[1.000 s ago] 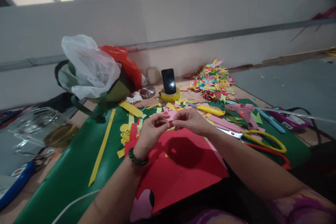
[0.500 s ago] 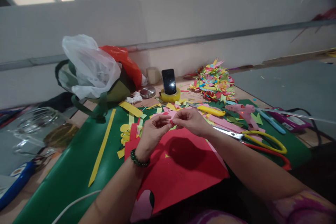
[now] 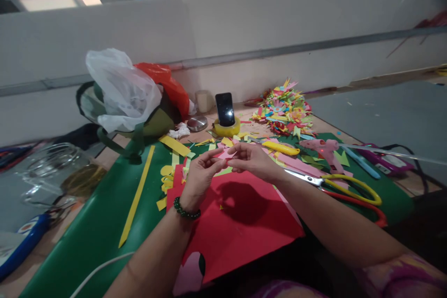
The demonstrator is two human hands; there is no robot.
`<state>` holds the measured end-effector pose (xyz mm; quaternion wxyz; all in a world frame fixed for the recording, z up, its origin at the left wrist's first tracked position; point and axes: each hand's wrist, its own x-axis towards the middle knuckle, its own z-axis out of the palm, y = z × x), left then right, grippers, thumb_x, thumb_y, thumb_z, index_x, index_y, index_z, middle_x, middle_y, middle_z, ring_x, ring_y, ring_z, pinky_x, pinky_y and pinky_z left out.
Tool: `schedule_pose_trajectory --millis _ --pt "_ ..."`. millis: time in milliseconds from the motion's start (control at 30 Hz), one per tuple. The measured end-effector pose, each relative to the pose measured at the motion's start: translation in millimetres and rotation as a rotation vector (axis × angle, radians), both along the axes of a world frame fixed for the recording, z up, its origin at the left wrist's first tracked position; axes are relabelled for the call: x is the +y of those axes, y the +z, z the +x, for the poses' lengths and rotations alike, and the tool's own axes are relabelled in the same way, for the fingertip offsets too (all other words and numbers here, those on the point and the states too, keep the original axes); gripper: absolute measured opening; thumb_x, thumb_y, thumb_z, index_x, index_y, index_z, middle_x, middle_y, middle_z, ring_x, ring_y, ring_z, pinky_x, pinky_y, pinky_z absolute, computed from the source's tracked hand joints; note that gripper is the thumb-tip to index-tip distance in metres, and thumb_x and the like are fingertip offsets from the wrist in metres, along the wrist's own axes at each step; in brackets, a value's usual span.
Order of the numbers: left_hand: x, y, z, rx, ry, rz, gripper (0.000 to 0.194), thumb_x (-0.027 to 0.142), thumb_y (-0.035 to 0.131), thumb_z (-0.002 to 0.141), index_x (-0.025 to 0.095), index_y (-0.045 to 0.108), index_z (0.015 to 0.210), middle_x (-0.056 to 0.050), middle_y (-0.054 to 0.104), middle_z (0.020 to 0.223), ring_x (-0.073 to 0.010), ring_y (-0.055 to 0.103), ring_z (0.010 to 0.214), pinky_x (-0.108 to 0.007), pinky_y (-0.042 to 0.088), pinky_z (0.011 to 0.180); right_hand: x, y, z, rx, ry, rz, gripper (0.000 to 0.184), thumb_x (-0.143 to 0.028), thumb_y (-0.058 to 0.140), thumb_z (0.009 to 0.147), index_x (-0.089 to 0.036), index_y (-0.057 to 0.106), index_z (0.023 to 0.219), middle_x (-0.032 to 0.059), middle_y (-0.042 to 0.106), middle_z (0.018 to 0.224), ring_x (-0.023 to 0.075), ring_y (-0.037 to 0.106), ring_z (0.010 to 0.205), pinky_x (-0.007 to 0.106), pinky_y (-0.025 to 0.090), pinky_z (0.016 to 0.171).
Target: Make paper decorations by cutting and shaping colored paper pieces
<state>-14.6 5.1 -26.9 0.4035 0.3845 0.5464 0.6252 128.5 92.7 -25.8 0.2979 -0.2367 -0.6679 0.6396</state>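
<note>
Between my fingertips is a small piece of red paper (image 3: 225, 157), partly covered by the fingers. My left hand (image 3: 202, 174), with a dark green bead bracelet (image 3: 187, 211) at the wrist, pinches it from the left. From the right, my right hand (image 3: 254, 162) pinches the same piece. Both hands hover over the upper part of a red paper sheet (image 3: 249, 233) and cast a shadow on it. Large scissors with yellow and red handles (image 3: 324, 180) lie beside my right forearm. Scraps of yellow paper (image 3: 166, 179) lie left of my left hand.
A green mat (image 3: 101, 223) covers the table, with a yellow paper strip (image 3: 138, 195) on it. Behind the hands stand a phone (image 3: 225, 108) and a yellow tape roll (image 3: 226, 129). A yellow cutter (image 3: 281, 147), pink glue gun (image 3: 323, 149) and paper flower pile (image 3: 286, 109) are right; bags (image 3: 127, 93) stand left.
My fingers have shifted on the small red paper, and more of it shows between them. The right fingers are a little more extended. The sheet, scissors and other tools have not moved.
</note>
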Motion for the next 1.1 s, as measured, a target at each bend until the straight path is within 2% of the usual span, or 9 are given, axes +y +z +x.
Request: schedule_pose_trajectory --millis 133,333,433,567,767,967,1100 --pt "0.4 -1.6 2.7 0.059 0.051 0.06 0.044 0.031 0.082 0.06 0.017 0.073 0.1 0.0 0.07 0.069 -0.014 0.063 0.068 -0.028 0.049 0.072 1.8 -3.4 -2.4 0.056 0.011 -0.04 0.03 -0.027 0.074 0.063 -0.019 0.054 0.084 -0.0059 0.061 0.058 0.0099 0.057 0.053 0.024 0.045 0.054" --pt "0.7 -4.4 6.3 0.088 0.093 0.09 0.04 0.027 0.079 0.062 0.016 0.073 0.099 0.0 0.07 0.068 -0.0124 0.06 0.065 -0.026 0.048 0.067 0.3 -6.2 -4.5 0.12 -0.021 0.058 0.03 -0.023 0.072 0.064 -0.022 0.046 0.079 -0.0089 0.056 0.057 0.0102 0.056 0.055 0.026 0.046 0.056" --pt "0.2 -3.1 6.6 0.078 0.096 0.094 0.041 0.028 0.079 0.062 0.016 0.073 0.101 0.0 0.07 0.068 -0.0129 0.061 0.066 -0.027 0.049 0.069 -0.9 -3.1 -2.4 0.092 -0.003 0.071 0.027 -0.026 0.071 0.068 -0.022 0.049 0.084 -0.0068 0.059 0.061 0.0109 0.058 0.057 0.027 0.048 0.058" --pt "-0.2 -0.7 6.5 0.038 0.11 0.108 0.046 0.03 0.08 0.061 0.017 0.072 0.104 0.0 0.071 0.068 -0.014 0.062 0.067 -0.028 0.049 0.073 -1.0 0.0 0.1 0.066 0.05 0.016 0.031 -0.027 0.071 0.07 -0.021 0.051 0.092 -0.0043 0.064 0.067 0.0122 0.062 0.062 0.028 0.049 0.063" --pt "-0.3 -1.2 10.0 0.068 0.122 0.097 0.046 0.032 0.08 0.061 0.016 0.072 0.104 0.0 0.07 0.068 -0.0138 0.062 0.066 -0.028 0.048 0.071 -0.2 -3.4 -2.6 0.08 0.001 0.052 0.033 -0.023 0.072 0.066 -0.022 0.049 0.089 -0.0054 0.062 0.065 0.013 0.062 0.063 0.029 0.049 0.064" --pt "0.4 -4.9 12.9 0.073 0.131 0.107 0.044 0.03 0.08 0.061 0.016 0.072 0.103 0.0 0.07 0.069 -0.0137 0.061 0.067 -0.027 0.048 0.07 -1.7 -3.8 -3.2 0.088 -0.049 0.115 0.029 -0.02 0.069 0.063 -0.022 0.043 0.075 -0.0091 0.051 0.058 0.0092 0.052 0.055 0.024 0.042 0.055" --pt "1.8 -4.6 11.3 0.041 0.152 0.107 0.044 0.031 0.08 0.059 0.017 0.073 0.1 0.001 0.068 0.066 -0.0119 0.058 0.064 -0.026 0.047 0.068 -1.1 -1.8 -1.6 0.07 0.001 0.109 0.026 -0.026 0.07 0.068 -0.022 0.048 0.081 -0.0074 0.055 0.06 0.0109 0.056 0.057 0.026 0.045 0.057"
